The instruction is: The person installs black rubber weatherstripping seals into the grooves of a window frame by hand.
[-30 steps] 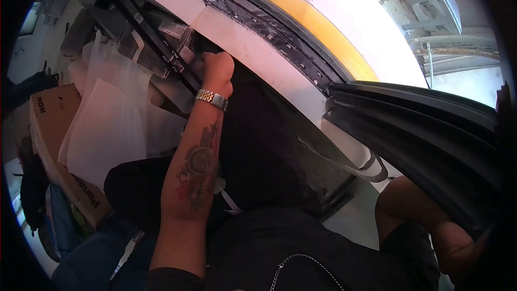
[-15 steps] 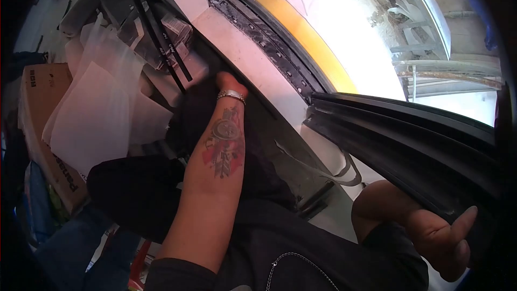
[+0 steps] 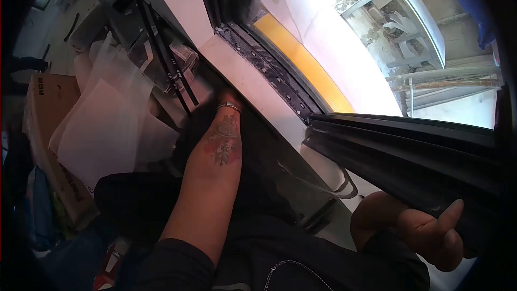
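My left arm, with a tattoo and a metal bracelet, reaches forward beside the pale window sill. Just past the bracelet, my left hand (image 3: 230, 98) is in shadow near the dark panel below the sill; its fingers are hidden. At the lower right, my right hand (image 3: 433, 235) is closed on the edge of a black window frame (image 3: 398, 161), with one digit lying against its face. This frame slants from the sill (image 3: 258, 86) toward the lower right. Along the sill runs a dirty black track (image 3: 264, 70).
Left of my arm are translucent plastic sheeting (image 3: 102, 124), a cardboard box (image 3: 54, 102) and two thin black strips (image 3: 164, 54). A yellow strip (image 3: 301, 59) lies beyond the track. A loose pale strap (image 3: 344, 186) hangs by the sill.
The view has shifted slightly, so the window and clutter sit lower. My left hand shows less, deeper in shadow. My right hand stays on the black window frame.
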Available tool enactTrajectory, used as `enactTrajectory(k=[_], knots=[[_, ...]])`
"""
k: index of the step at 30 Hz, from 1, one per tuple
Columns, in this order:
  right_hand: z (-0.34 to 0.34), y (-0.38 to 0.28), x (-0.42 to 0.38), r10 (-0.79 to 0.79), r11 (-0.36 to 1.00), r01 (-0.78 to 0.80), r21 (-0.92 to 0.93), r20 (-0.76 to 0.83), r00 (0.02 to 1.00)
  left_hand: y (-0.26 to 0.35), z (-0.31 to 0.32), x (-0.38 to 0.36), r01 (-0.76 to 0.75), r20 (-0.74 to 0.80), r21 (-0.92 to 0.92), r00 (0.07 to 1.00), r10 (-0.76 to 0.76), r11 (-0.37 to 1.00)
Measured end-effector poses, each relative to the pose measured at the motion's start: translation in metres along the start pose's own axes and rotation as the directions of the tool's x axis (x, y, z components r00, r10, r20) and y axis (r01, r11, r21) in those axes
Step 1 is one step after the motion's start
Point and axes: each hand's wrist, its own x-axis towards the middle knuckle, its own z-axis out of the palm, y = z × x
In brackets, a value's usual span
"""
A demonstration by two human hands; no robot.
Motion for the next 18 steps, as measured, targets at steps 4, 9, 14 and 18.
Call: enactTrajectory(k=[4,9,14,18], knots=[[0.008,-0.001,0.001,0.039,0.999,-0.035,0.028,-0.138,0.99,-0.008,0.013,-0.027,-0.02,-0.243,0.381,0.963,0.121,0.924],[0.006,-0.001,-0.003,0.046,0.999,-0.045,0.005,-0.108,0.993,-0.001,0.153,-0.152,0.016,-0.464,0.32,0.874,0.143,0.947],[0.009,0.0,-0.002,0.028,1.0,-0.027,0.014,-0.13,0.991,0.008,0.196,-0.225,-0.033,-0.325,0.451,0.924,0.199,0.892],[0.003,-0.005,0.001,0.034,0.999,-0.034,-0.005,-0.092,0.995,0.003,0.195,-0.248,-0.22,-0.053,0.868,0.85,0.524,0.445]])
